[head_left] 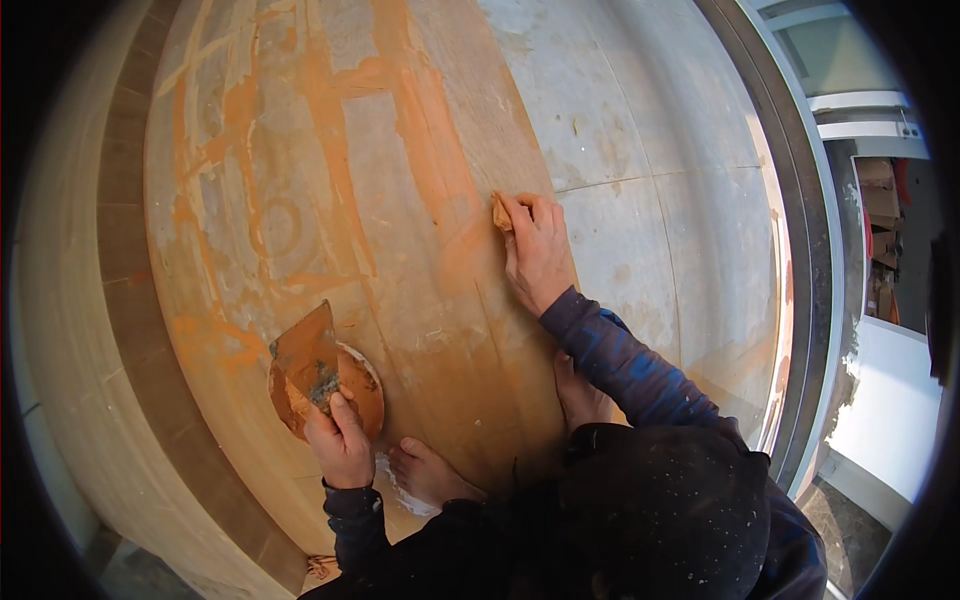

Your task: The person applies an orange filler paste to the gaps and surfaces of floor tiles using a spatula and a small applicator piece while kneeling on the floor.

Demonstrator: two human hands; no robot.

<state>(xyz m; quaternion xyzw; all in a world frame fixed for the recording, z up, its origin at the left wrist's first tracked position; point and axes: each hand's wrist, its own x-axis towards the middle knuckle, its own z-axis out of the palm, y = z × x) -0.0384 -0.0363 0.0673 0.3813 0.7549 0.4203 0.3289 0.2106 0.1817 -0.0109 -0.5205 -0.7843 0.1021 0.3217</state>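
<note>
Orange-smeared, a flat blade [308, 345] sits pinched in the left hand [340, 445], over a round tub [363, 356] holding orange paste [366, 400]. The right hand [537, 250] pinches a small orange-brown piece [501, 213] at the wood-look floor [425, 335], streaked with orange; 2 bare feet [432, 470] show nearby.

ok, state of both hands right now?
Left hand: closed, holding an orange-smeared flat blade.
Right hand: closed, fingers pinching a small orange-stained piece; can't tell what it is.
</note>
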